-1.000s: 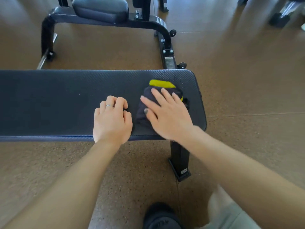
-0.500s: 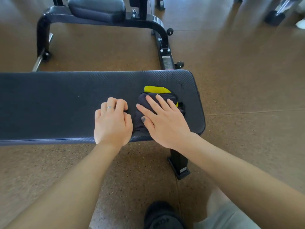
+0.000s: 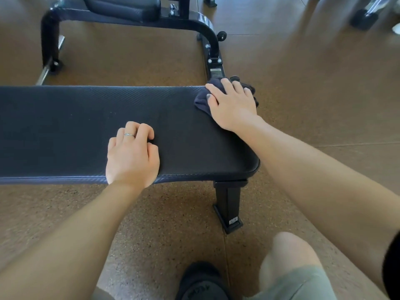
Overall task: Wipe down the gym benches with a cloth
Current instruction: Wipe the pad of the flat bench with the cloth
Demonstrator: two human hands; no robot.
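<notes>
Nearest the camera, a bent knee (image 3: 290, 252) and a dark shoe (image 3: 201, 282) sat on the speckled floor (image 3: 151, 224), just short of the bench's black leg (image 3: 227, 204). On the padded tabletop (image 3: 65, 131) above that leg, the left hand (image 3: 132, 156) rested near the front edge with its fingers curled under and nothing in them, as it had a second earlier. The right hand (image 3: 231, 105) lay with fingers spread flat on the dark cloth (image 3: 202, 100), pressing it down at the far right corner of the pad. A second before, the cloth had been beside the left hand, mid-pad; it had since swept out to that corner, so this end looked nearly covered, while the long stretch to the left probably remained. Beyond the tabletop stood another machine's black frame (image 3: 207, 29).
</notes>
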